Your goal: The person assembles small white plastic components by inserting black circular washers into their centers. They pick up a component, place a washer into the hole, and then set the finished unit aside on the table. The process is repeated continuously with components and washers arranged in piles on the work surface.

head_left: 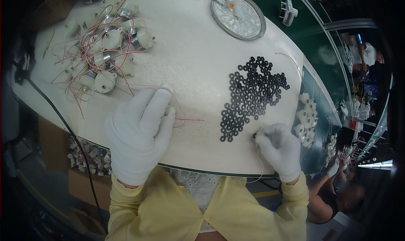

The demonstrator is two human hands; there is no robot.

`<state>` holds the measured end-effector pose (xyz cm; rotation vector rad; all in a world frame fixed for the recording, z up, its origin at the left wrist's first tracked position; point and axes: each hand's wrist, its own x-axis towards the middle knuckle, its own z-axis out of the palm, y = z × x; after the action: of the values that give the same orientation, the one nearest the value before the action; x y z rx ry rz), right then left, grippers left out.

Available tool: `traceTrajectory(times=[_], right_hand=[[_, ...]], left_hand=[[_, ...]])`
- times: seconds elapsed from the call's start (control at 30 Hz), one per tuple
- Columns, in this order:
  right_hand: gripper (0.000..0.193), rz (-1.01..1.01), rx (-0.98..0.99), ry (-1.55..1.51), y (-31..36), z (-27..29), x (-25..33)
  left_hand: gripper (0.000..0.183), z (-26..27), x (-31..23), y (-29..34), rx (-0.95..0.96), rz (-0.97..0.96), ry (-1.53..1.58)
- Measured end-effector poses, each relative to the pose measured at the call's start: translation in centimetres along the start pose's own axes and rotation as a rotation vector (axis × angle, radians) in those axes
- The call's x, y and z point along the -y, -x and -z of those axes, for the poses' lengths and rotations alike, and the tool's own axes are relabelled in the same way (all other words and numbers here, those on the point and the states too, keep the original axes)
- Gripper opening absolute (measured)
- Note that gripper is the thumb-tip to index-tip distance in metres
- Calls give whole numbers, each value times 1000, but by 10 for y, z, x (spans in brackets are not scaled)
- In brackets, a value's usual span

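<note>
My left hand [137, 131], in a white glove, is closed around a small white motor [168, 88] with thin red wires [190, 119] trailing from it. Most of that motor is hidden by the fingers. My right hand [279, 146], also gloved, has thumb and forefinger pinched on a small black ring [255, 135] at the table's near right. Just beyond it lie many loose black rings [249, 91], spread in one layer. A pile of similar white motors [112, 40] with tangled red wires sits at the far left.
A round dish [238, 17] of whitish grease with a red-handled stick stands at the far right of the white table [185, 64]. White parts [307, 121] lie on the right side. A black cable [55, 110] hangs at left; a box of parts [90, 156] stands below. A co-worker [337, 194] sits at right.
</note>
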<state>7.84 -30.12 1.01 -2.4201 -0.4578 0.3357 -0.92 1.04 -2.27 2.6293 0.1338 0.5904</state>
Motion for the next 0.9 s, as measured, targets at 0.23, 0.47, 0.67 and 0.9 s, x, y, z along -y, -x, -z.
traceTrajectory(times=[0.23, 0.47, 0.67, 0.9], right_hand=[[24, 160, 108, 240, -11, 16, 28], [26, 369, 129, 445, -18, 19, 29], [27, 496, 153, 431, -15, 26, 15], [42, 517, -1, 939, 12, 49, -5]], left_hand=[[52, 1, -2, -1, 17, 21, 12], [51, -1, 1, 1, -3, -7, -33], [49, -4, 0, -2, -50, -33, -14], [44, -9, 3, -5, -96, -74, 21]])
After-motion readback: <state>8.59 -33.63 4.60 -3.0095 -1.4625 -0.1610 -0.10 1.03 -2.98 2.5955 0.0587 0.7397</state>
